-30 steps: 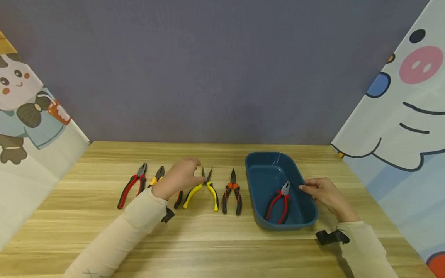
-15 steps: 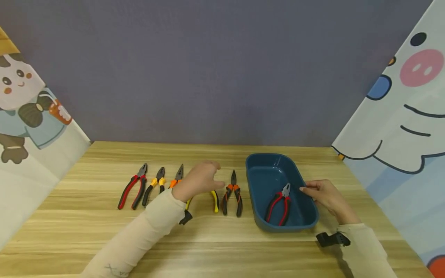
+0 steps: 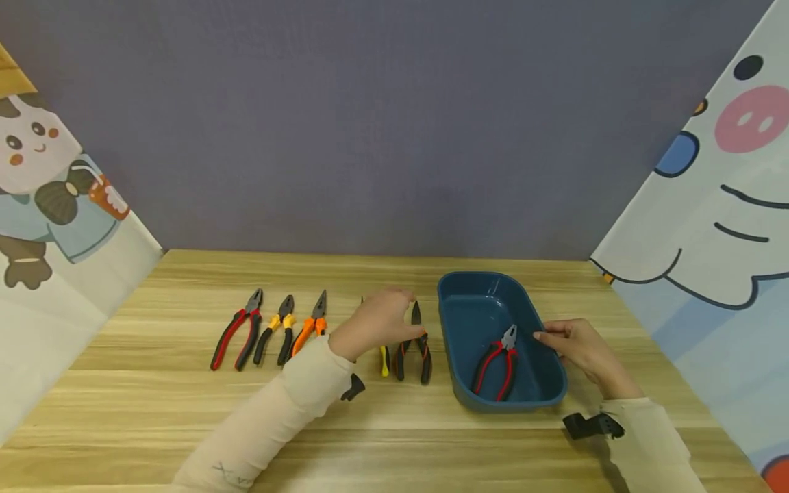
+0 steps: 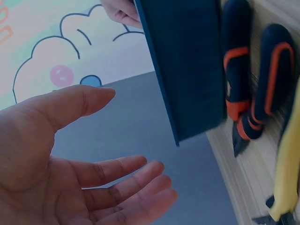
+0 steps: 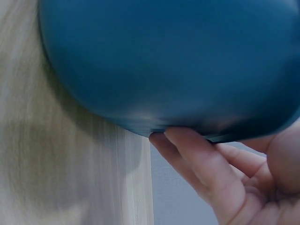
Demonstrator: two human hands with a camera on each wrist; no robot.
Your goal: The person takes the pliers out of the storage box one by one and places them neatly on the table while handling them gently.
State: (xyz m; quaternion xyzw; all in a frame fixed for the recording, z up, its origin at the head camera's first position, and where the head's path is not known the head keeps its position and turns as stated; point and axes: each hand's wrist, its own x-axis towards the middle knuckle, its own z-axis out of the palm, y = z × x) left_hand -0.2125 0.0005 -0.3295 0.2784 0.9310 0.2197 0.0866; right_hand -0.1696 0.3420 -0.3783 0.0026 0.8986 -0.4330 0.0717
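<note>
My left hand (image 3: pixel 377 322) hovers over the yellow-handled pliers (image 3: pixel 385 361), hiding most of them, beside the pliers with black and orange handles (image 3: pixel 425 357). In the left wrist view its thumb and fingers are spread apart with nothing between them. My right hand (image 3: pixel 582 350) pinches the right rim of a blue plastic bin (image 3: pixel 455 342), thumb inside and fingers against the outer wall (image 5: pixel 187 93). Inside the bin lies a pair of red-and-black pliers (image 3: pixel 510 366).
To the left, red-and-black pliers (image 3: pixel 237 332), yellow-and-black pliers (image 3: pixel 285 320) and orange-handled long-nose pliers (image 3: pixel 317 315) lie in a row on the wooden table (image 3: pixel 431 452). A grey panel (image 3: pixel 382 137) stands along the back edge.
My left hand has moved right along the row, from near the yellow-and-black pliers to the black-and-orange ones, still holding nothing. The right hand keeps its hold on the bin.
</note>
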